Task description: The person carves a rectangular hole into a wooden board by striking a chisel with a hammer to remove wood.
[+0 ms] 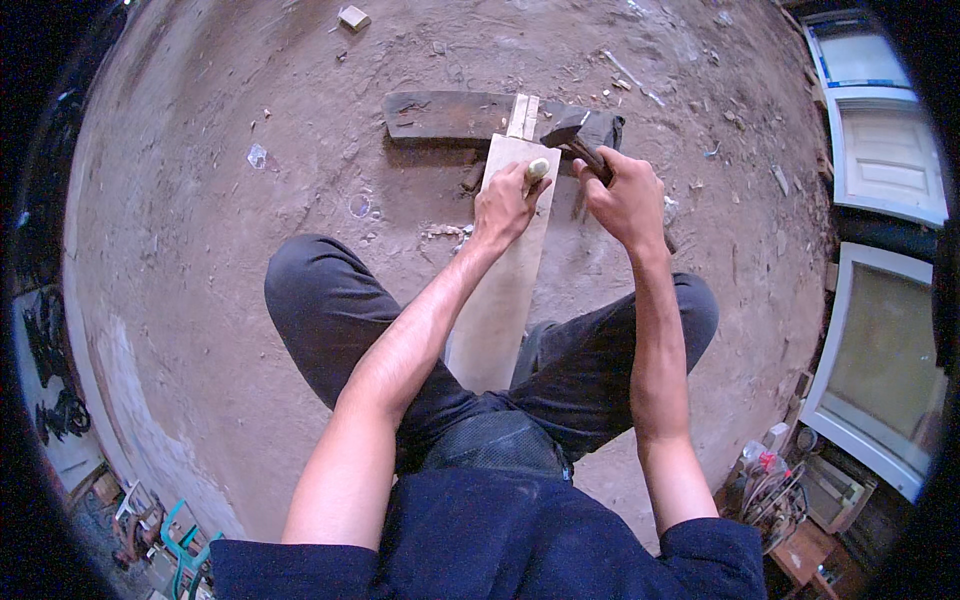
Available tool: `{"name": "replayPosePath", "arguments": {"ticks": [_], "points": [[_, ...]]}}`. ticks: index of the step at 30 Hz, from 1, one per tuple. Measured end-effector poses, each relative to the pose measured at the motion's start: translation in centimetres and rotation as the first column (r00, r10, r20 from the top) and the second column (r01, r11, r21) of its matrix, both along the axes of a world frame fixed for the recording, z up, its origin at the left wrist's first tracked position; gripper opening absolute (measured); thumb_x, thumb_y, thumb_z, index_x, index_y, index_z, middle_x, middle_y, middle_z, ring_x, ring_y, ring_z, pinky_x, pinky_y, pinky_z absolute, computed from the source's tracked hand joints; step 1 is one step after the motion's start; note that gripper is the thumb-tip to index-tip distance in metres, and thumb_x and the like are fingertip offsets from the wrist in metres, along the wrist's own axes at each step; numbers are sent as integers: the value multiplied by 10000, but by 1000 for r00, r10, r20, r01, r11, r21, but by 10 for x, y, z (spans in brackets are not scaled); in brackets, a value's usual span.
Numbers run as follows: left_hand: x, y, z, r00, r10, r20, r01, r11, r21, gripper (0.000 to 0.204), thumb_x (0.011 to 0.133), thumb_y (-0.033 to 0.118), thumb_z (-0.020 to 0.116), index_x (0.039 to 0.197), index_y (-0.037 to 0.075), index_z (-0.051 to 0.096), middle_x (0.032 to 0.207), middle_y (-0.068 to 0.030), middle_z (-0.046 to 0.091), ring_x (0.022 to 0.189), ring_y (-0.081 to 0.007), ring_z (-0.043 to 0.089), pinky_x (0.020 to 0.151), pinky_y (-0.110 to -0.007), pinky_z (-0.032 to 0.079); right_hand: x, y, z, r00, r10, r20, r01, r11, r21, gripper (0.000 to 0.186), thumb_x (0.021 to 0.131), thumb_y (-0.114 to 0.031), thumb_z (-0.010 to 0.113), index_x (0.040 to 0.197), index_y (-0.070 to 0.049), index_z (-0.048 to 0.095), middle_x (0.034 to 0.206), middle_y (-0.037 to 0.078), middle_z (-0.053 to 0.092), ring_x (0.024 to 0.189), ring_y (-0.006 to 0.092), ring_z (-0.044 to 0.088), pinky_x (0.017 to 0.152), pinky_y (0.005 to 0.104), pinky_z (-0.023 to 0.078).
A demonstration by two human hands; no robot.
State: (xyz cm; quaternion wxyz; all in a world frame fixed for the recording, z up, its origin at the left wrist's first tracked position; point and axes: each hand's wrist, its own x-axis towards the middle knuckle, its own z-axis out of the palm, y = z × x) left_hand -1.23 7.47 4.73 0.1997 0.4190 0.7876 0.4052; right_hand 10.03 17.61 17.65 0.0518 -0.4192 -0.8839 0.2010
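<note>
A long pale wooden board runs from between my legs to a dark wooden beam lying crosswise on the ground. Near the board's far end my left hand is closed round a chisel, whose pale round-ended handle points up; its blade is hidden below my fingers. To the right, my right hand grips the handle of a hammer. The hammer's dark head hangs just beyond the chisel's handle, apart from it. A narrower pale wood piece lies over the beam at the board's far end.
Bare earth floor carries scattered chips and a small wood block. White-framed panels lean along the right side. Bundled tools and cables lie at the lower right, a teal-framed object at the lower left.
</note>
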Motion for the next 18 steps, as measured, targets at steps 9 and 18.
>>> {"name": "replayPosePath", "arguments": {"ticks": [9,18], "points": [[3,1,-12,999,-37,-3,37,999,-25,295,878,349,650,971,72,620,884,-146,624,897,-347,624,742,-461,500,-2,-3,-10,989,86,120,-94,994,63,189,762,-229,637,849,-64,673,771,182,667,758,374,661,695,473,523],[5,3,-1,1000,-13,19,13,1000,-7,312,882,351,644,1029,76,623,942,-149,633,919,-354,623,748,-470,498,0,-1,3,996,45,-74,-48,998,-38,174,797,-247,629,828,-79,661,745,167,662,729,375,654,675,480,512]]}}
